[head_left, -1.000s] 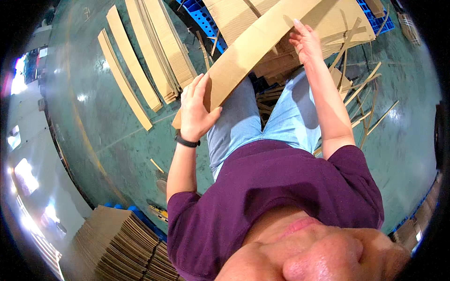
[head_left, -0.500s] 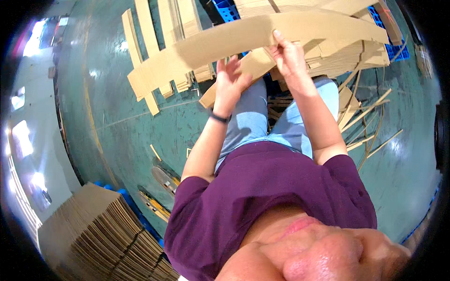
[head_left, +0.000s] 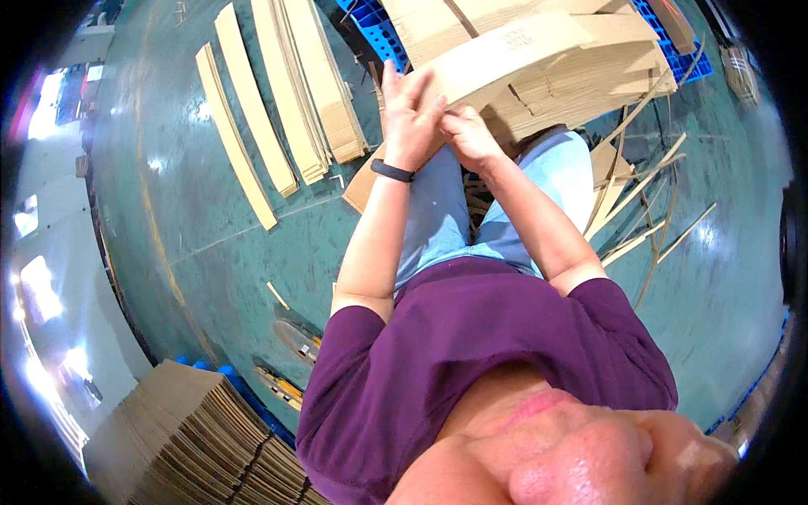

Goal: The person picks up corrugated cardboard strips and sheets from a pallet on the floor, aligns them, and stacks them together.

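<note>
A long cardboard strip [head_left: 513,52] slants up and away to the right over a cardboard stack, its near end at my hands. My right hand [head_left: 473,141] is closed at that near end, its fingers curled in against the strip's edge. Right beside it, my left hand [head_left: 410,122] has its fingers spread, with the thumb side close to the right hand's fingertips. It lies against the left end of the strip; whether it presses on it is hard to see. Another cardboard piece [head_left: 362,187] shows under my left wrist, partly hidden.
Several bundles of cardboard strips [head_left: 290,93] lie on the green floor at the left. Ahead, the cardboard stack [head_left: 572,97] rests on a blue pallet [head_left: 370,25]. Loose offcuts [head_left: 644,194] litter the right side. Behind left stands a tall stack of cardboard sheets [head_left: 194,429].
The strip, held crosswise before, has swung away to the right over the stack. My right hand has moved left and down to its near end, beside my left hand.
</note>
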{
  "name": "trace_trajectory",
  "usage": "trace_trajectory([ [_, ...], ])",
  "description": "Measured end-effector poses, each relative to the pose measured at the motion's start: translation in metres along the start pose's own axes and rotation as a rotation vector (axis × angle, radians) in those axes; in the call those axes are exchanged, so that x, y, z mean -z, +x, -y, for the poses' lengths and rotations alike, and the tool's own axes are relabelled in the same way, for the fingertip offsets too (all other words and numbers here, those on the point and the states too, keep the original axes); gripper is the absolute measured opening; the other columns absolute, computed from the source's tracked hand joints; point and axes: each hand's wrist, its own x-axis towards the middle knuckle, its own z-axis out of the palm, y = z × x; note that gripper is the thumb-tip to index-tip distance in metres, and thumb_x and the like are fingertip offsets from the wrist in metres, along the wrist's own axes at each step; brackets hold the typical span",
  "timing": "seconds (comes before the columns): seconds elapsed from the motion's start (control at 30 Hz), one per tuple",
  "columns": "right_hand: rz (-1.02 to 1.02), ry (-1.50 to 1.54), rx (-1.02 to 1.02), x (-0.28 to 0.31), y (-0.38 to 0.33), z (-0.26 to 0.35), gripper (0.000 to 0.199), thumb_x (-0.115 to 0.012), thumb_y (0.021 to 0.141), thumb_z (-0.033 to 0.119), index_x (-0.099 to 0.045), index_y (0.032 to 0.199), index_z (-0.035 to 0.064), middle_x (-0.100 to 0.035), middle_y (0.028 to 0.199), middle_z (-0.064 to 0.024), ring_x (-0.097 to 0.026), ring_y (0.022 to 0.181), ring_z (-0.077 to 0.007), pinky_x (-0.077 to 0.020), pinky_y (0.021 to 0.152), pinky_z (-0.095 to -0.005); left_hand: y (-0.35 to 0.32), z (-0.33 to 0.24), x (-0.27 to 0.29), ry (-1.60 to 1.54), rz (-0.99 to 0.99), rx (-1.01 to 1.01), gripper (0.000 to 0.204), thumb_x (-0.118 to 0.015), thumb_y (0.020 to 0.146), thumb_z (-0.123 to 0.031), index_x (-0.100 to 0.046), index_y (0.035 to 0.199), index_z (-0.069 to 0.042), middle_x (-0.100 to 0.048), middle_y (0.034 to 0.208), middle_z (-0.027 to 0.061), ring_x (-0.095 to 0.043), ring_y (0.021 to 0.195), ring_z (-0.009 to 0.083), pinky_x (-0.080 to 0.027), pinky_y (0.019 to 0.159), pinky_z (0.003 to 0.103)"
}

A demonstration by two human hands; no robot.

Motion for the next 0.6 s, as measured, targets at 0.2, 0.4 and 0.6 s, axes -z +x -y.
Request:
trace_trajectory([
  [0.2,-0.047,-0.212,0.166,0.023,-0.003,0.019,0.043,-0.063,0.078,0.010,-0.051,0.117,-0.0034,-0.057,0.113,-0.0112,-0.053,0.107,-0.0190,-0.0427,0.092,-0.0325,-0.007,0.030,0.028,-0.481,-0.037,0.331,0.084,-0.066,0.068,0.013,-0.026,0.140,-0.004,-0.051,0.120,0.0130,-0.056,0.103,0.0222,-0.050,0.085,0.034],
  [0.4,-0.247,0.232,0.310,0.065,0.012,0.056,0.022,-0.058,0.087,0.005,-0.053,0.106,-0.0038,-0.060,0.103,-0.0130,-0.062,0.095,-0.0219,-0.0567,0.079,-0.0359,-0.020,0.009,0.085,-0.826,-0.295,0.250,0.090,-0.063,0.068,0.011,-0.017,0.143,-0.009,-0.038,0.138,0.0152,-0.044,0.121,0.0255,-0.043,0.098,0.038],
  [0.6,-0.198,0.416,0.237,-0.036,0.007,0.053,0.029,-0.064,0.079,-0.002,-0.056,0.107,-0.0030,-0.063,0.096,-0.0124,-0.063,0.083,-0.0216,-0.0556,0.070,-0.0362,-0.038,-0.011,0.014,-1.336,-0.017,0.284,0.053,-0.065,0.082,-0.038,-0.049,0.127,-0.017,-0.050,0.130,0.0030,-0.041,0.124,0.0231,-0.033,0.103,0.041],
])
